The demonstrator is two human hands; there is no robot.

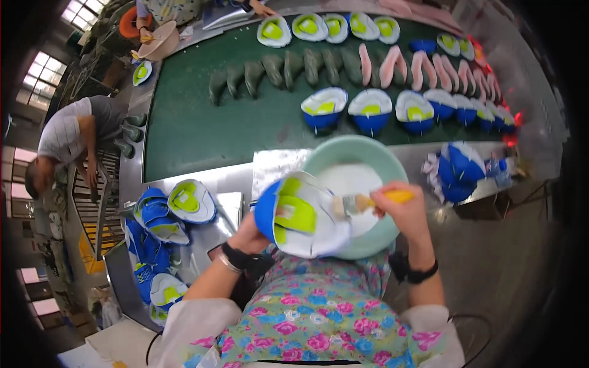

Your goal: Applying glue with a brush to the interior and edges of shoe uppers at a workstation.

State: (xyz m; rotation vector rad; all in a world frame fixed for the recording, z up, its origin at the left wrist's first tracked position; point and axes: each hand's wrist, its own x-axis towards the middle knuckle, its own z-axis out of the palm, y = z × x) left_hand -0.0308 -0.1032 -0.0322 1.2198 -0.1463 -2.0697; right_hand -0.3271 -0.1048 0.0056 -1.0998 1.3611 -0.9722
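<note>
My left hand (250,234) grips a blue and white shoe upper (322,230) by its blue side, with the white underside and a yellow-green patch turned up. In my right hand (406,211) is a paintbrush (362,203), its yellow handle pinched between the fingers. Its bristles touch or nearly touch the upper's white surface; blur hides which. Below both hands stands a pale green basin (392,162) with white liquid inside, partly covered by the upper. More shoe uppers (192,201) lie heaped to the left of my left hand.
A green conveyor belt (184,141) carries dark shoe lasts (253,78), pink insoles (391,66) and rows of uppers (371,111). More uppers (460,168) are piled at right beside a bottle (503,173). One person (76,132) bends at left; others' hands (262,8) show across the belt.
</note>
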